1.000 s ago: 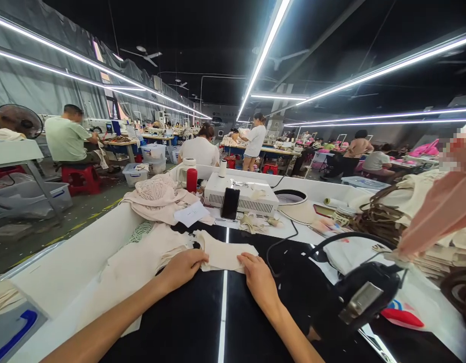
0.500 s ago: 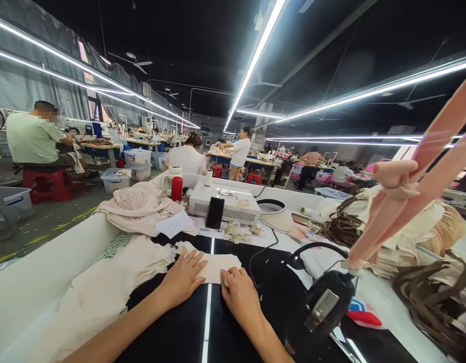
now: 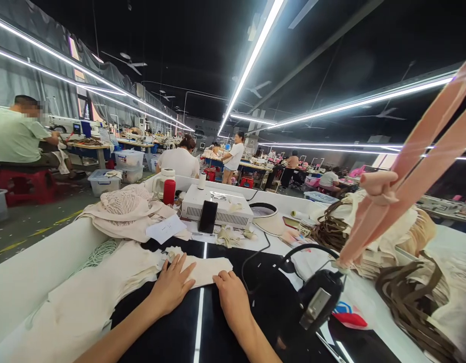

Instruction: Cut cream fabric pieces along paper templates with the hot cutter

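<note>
A cream fabric piece (image 3: 212, 268) lies on the black tabletop, across a bright strip of reflected light. My left hand (image 3: 173, 283) rests on its left part, palm down with the fingers spread. At its lower right edge is my right hand (image 3: 231, 297), fingers curled together on the fabric; the fingertips are partly hidden. Left of my left hand, a stack of cream fabric pieces (image 3: 92, 290) spreads along the table's side. To the right of my right hand, a black device (image 3: 321, 297) with a metal plate hangs from a knotted pink strap (image 3: 380, 201).
Behind the fabric stand a phone (image 3: 207, 217), a white vented box (image 3: 233, 207) and a red-capped bottle (image 3: 169, 191). A dark cable (image 3: 251, 262) curves across the black surface. Brown straps (image 3: 410, 297) lie at right. Several people sit or stand at other tables beyond.
The view has turned slightly right, so most things appear shifted left. Both hands stay on the fabric piece, with little visible change in their grip.
</note>
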`<move>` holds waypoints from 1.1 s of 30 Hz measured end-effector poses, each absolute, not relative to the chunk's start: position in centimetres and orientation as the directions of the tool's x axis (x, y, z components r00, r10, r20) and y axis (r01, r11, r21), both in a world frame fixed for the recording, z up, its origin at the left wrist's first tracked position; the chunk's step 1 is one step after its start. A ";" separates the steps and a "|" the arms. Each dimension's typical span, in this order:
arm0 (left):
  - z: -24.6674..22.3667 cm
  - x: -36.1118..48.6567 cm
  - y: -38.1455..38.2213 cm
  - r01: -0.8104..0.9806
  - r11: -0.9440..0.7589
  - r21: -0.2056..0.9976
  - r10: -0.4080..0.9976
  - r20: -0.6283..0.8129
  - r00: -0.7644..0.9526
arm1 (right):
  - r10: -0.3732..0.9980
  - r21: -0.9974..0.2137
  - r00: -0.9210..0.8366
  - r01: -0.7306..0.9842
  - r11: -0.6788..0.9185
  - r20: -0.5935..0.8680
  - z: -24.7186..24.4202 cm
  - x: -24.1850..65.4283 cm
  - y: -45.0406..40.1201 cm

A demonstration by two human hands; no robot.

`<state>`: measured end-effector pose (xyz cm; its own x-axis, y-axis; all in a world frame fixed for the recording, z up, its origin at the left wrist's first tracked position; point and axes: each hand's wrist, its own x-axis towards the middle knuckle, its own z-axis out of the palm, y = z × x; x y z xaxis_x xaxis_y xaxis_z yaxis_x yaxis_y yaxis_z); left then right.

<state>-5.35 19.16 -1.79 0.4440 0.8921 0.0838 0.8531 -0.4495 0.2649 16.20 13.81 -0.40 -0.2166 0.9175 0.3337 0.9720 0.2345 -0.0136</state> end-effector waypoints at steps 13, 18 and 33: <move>-1.1 -5.1 19.0 0.863 -0.443 0.243 0.895 0.061 0.443 | 0.923 -0.247 -0.223 0.919 0.306 0.313 -1.4 13.8 12.9; -1.0 -5.2 19.7 0.846 -0.457 0.273 0.886 0.065 0.458 | 0.926 -0.280 -0.193 0.916 0.289 0.325 -1.3 13.1 12.3; 6.1 -20.0 13.4 0.923 -0.188 0.334 0.977 0.159 0.142 | 0.758 -0.527 -0.554 0.554 0.644 0.344 -6.9 14.0 5.3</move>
<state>-20.05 13.41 6.10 0.1417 0.9770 0.1592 0.9235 -0.1884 0.3342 14.00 5.30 -6.86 -0.5545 0.7579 0.3437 0.5544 0.6444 -0.5267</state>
